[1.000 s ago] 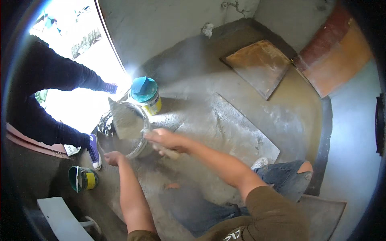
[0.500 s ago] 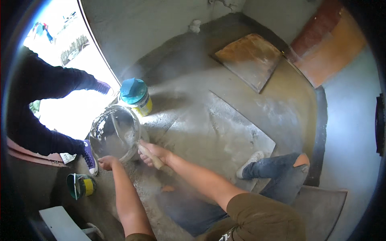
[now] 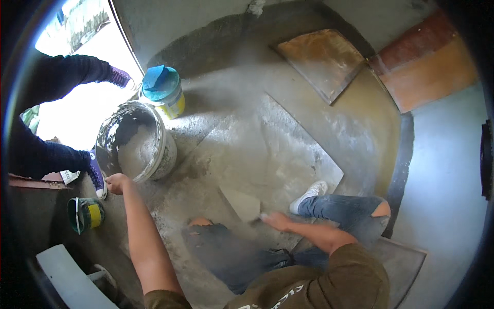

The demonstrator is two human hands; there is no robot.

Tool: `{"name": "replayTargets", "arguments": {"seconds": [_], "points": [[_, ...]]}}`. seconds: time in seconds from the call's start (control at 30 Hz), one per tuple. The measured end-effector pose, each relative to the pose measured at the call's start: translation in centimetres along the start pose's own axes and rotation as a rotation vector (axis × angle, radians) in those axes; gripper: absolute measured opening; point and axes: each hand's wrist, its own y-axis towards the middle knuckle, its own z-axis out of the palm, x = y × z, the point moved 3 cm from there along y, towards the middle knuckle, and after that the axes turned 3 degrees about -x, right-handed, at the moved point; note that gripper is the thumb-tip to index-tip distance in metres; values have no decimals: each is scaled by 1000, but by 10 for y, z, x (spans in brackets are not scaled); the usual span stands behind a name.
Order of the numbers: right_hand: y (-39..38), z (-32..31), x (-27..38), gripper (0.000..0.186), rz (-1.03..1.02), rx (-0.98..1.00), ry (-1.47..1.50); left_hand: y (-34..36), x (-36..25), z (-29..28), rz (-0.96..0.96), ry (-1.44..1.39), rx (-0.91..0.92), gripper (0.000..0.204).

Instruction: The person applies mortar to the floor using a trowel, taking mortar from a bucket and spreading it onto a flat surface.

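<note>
trowel [image 3: 242,205] shows flat, pale grey, tapered blade

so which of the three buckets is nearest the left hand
The big bucket with grey material inside; the left hand is at its rim. The blue-topped bucket and small green bucket are farther off.

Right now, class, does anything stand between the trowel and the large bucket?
Nothing visible stands between the trowel in the right hand and the large bucket; the left hand is at the bucket's near side.
</note>
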Motion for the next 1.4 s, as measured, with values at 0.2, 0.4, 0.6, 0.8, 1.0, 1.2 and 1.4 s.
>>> {"name": "replayTargets", "arguments": {"seconds": [0.2,0.4,0.6,0.8,1.0,1.2,1.4], "points": [[-21,10,-24,70,-70,-128,-53,20,-2,-6,-4,-3,-34,49],[87,-59,-41,67,153,-343,-1,8,3,-3,3,-23,-5,49],[155,-152,7,64,207,-239,210,38,9,-3,69,61,-1,50],[70,-238,148,68,-209,-347,54,5,-2,-8,9,45,-43,50],[19,-252,309,62,-440,-25,241,1,0,-4,5,-27,-37,50],[77,-137,398,54,-369,639,926,12,9,1,53,-58,-41,47],[90,-87,386,54,-218,1102,1339,9,7,-3,19,-16,3,45]]}}
